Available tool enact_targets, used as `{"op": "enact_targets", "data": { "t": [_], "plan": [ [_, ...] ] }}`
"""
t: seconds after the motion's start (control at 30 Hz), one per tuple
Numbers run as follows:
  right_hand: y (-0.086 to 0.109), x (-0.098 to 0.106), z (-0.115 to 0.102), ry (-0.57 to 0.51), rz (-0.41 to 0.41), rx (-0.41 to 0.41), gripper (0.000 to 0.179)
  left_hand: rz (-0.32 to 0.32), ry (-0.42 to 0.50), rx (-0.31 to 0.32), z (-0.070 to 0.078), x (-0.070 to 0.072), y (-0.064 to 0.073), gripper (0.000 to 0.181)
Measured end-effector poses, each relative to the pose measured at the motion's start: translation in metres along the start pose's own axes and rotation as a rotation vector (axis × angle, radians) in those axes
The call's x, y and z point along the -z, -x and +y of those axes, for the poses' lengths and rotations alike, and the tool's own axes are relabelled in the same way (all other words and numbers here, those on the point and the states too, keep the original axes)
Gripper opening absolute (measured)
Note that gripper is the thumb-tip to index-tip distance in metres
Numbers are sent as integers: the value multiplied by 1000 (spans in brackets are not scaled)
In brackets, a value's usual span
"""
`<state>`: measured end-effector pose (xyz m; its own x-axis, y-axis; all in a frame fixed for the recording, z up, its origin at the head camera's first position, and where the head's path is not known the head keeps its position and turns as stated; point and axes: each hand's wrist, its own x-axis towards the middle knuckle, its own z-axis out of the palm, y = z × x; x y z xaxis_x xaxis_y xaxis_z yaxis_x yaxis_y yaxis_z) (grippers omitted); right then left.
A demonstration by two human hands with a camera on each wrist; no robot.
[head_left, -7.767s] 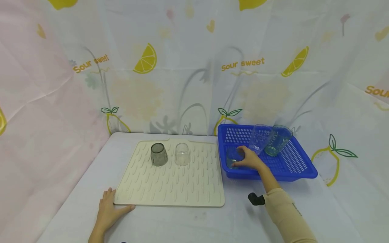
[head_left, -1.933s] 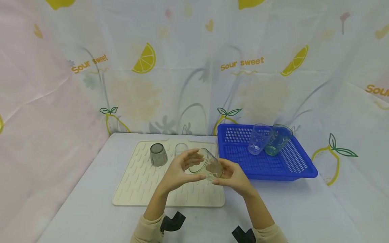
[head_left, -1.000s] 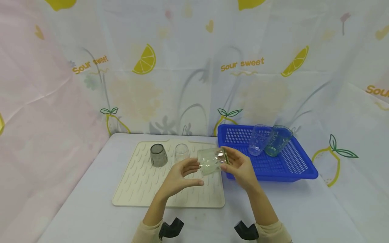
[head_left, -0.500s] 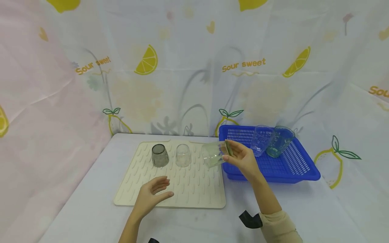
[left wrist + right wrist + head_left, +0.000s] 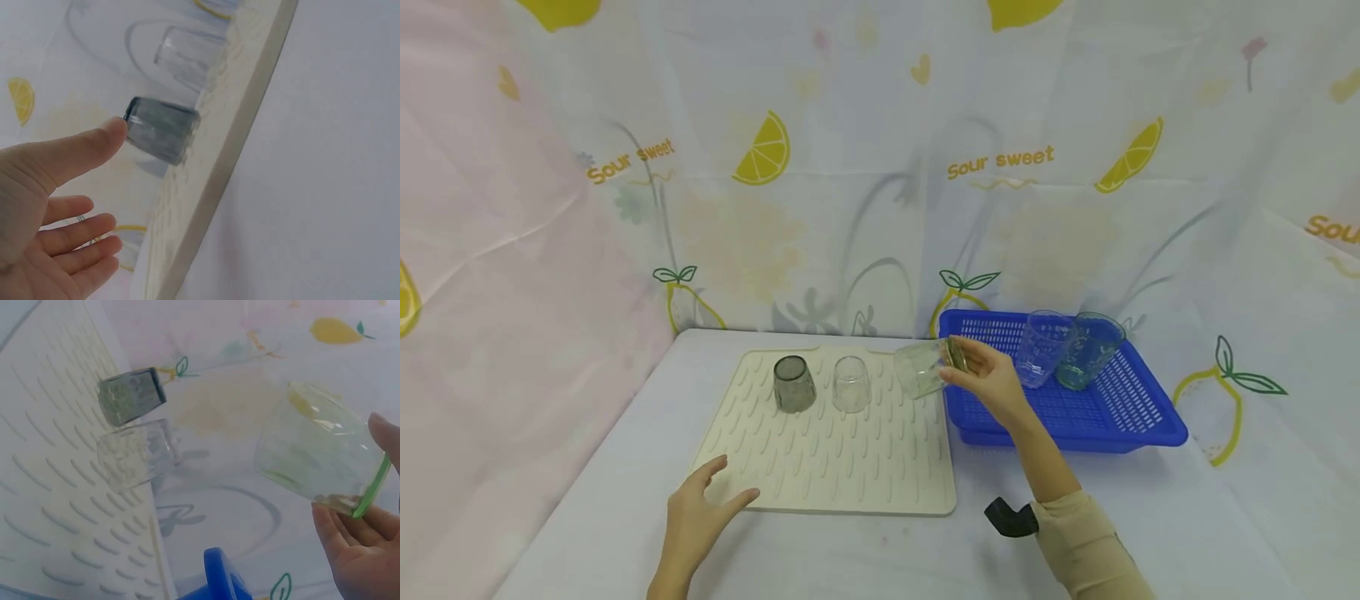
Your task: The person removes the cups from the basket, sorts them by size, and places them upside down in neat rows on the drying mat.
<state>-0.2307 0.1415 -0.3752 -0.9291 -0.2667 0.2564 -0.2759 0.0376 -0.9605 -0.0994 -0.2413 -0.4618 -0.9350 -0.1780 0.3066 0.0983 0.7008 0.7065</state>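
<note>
My right hand [image 5: 988,379] pinches a clear, faintly green drinking glass [image 5: 917,369] near its thick base. The glass is tilted on its side above the mat's right back part, its mouth toward the left. In the right wrist view the green-edged base [image 5: 373,485] sits between thumb and fingers. My left hand [image 5: 694,512], thumb and fingers spread, holds nothing and is by the front left corner of the cream ridged mat [image 5: 820,467]. On the mat, a grey glass [image 5: 794,385] and a clear glass [image 5: 852,386] stand upside down side by side.
A blue plastic basket [image 5: 1138,437] stands right of the mat. Inside it lean a clear tumbler [image 5: 1041,350] and a greenish tumbler [image 5: 1084,354]. A printed white cloth [image 5: 850,208] hangs behind the table.
The right hand lifted the glass from the basket; both hands turned it over. Then the left hand let go and withdrew to the lower left, while the right carried the glass back over the mat.
</note>
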Motion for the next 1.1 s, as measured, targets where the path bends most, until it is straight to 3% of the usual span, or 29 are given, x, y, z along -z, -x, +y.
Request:
{"op": "enact_targets", "data": {
  "t": [0.17,0.37,0.63,0.8,1.1],
  "plan": [
    [-8,0,6,7,3,-36,59,-94,-124,100,-17,11,1,85],
    [-17,-1,10,35,11,-66,61,-221,-141,218,-33,15,-3,98],
    [-28,-3,21,115,43,-118,63,-194,-156,277,-48,13,-2,111],
    [-35,-4,26,157,44,-122,64,-244,-156,315,-53,13,-2,114],
    [-48,-9,35,233,22,-145,69,-277,-176,297,-60,14,-3,106]
  ]
}}
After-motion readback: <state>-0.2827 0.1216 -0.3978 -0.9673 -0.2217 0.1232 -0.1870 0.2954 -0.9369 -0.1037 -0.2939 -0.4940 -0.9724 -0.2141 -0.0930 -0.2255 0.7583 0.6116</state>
